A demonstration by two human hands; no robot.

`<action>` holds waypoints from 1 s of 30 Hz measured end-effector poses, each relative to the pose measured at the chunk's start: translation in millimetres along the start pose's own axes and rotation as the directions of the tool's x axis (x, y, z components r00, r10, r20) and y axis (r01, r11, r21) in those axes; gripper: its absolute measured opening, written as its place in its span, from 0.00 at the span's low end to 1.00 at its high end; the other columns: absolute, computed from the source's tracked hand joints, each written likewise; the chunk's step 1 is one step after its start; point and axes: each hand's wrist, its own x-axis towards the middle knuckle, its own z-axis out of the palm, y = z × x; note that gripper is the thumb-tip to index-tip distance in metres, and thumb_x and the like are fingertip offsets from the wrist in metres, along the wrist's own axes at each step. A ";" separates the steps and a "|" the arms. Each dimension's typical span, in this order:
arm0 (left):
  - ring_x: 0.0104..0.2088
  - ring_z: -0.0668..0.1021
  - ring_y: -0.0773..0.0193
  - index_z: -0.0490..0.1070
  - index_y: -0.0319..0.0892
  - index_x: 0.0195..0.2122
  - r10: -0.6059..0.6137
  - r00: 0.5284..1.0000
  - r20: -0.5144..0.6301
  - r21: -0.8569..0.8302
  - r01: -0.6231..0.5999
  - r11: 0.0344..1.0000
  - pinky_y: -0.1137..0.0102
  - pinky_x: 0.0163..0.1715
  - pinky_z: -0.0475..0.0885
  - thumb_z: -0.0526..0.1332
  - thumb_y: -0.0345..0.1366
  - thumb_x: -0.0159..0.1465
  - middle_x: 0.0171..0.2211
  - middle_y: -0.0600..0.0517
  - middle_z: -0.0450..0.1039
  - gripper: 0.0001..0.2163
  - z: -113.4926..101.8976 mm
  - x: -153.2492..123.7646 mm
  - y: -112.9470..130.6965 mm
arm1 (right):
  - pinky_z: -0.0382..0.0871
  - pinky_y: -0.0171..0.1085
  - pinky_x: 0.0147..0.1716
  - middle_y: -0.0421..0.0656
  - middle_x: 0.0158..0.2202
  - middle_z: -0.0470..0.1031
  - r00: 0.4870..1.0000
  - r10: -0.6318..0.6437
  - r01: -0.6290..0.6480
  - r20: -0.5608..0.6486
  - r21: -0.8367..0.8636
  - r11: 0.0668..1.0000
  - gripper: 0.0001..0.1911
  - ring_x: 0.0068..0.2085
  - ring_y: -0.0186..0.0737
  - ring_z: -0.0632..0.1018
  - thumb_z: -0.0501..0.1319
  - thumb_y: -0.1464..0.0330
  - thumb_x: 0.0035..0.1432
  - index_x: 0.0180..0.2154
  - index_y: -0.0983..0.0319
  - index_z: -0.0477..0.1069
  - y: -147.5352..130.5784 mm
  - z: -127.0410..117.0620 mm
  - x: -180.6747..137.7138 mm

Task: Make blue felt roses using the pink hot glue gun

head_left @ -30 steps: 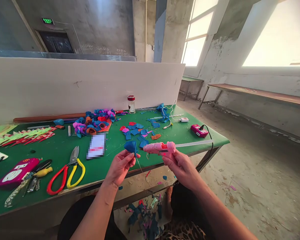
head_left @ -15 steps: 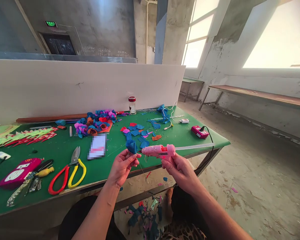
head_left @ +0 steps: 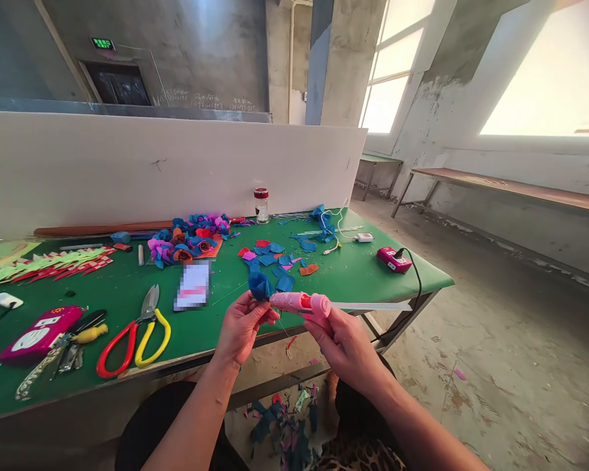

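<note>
The left hand [head_left: 243, 327] pinches the base of a blue felt flower [head_left: 259, 285] between its fingers [head_left: 256, 310]. The right hand [head_left: 341, 340] has its fingers closed round a pink glue gun [head_left: 297, 302], nozzle touching the flower (both held just above the near edge of the desk [head_left: 127, 294]). Likely hazard: the nozzle is close to the left fingertips, so a slip could burn them or drip glue past the edge. Scissors [head_left: 132, 337] lie well apart, leftward; open room lies rightward.

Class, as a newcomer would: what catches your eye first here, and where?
At centre, the right hand holds a pink glue gun with its tip at a blue fabric flower pinched in the left hand. On the green table to the left lie red-and-yellow shears, with a heap of coloured flowers farther back.
</note>
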 end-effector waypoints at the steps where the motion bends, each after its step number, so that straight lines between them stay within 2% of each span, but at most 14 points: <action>1: 0.23 0.76 0.67 0.74 0.40 0.31 0.005 1.000 -0.008 0.006 -0.005 1.000 0.73 0.26 0.71 0.71 0.35 0.50 0.21 0.53 0.76 0.10 0.7 -0.5 0.4 | 0.57 0.32 0.24 0.39 0.25 0.69 1.000 -0.002 0.002 0.003 -0.003 1.000 0.07 0.24 0.34 0.67 0.53 0.67 0.64 0.34 0.61 0.67 -0.3 0.3 0.4; 10: 0.23 0.75 0.67 0.74 0.39 0.30 0.052 0.999 -0.003 0.080 -0.052 0.995 0.71 0.27 0.72 0.69 0.34 0.52 0.22 0.53 0.75 0.08 3.6 -2.5 -1.1 | 0.58 0.32 0.25 0.41 0.27 0.72 0.999 0.009 -0.008 0.043 -0.022 1.000 0.09 0.25 0.35 0.69 0.53 0.66 0.64 0.37 0.62 0.69 -2.7 0.2 2.2; 22: 0.23 0.76 0.67 0.74 0.39 0.31 0.071 0.997 -0.006 0.113 -0.070 0.991 0.71 0.27 0.72 0.69 0.35 0.52 0.22 0.52 0.76 0.08 3.7 -2.9 -2.4 | 0.57 0.32 0.25 0.41 0.28 0.72 0.997 0.034 -0.033 0.068 -0.023 0.999 0.10 0.25 0.34 0.67 0.53 0.65 0.64 0.39 0.63 0.70 -1.0 -2.3 1.1; 30: 0.23 0.77 0.66 0.75 0.40 0.32 0.058 0.998 0.006 0.123 -0.058 0.991 0.71 0.27 0.73 0.70 0.37 0.52 0.23 0.53 0.76 0.10 1.6 -2.7 -4.1 | 0.54 0.32 0.24 0.39 0.23 0.66 0.997 0.048 -0.046 0.062 -0.032 0.998 0.10 0.24 0.33 0.63 0.53 0.65 0.63 0.32 0.62 0.67 2.9 -3.1 1.4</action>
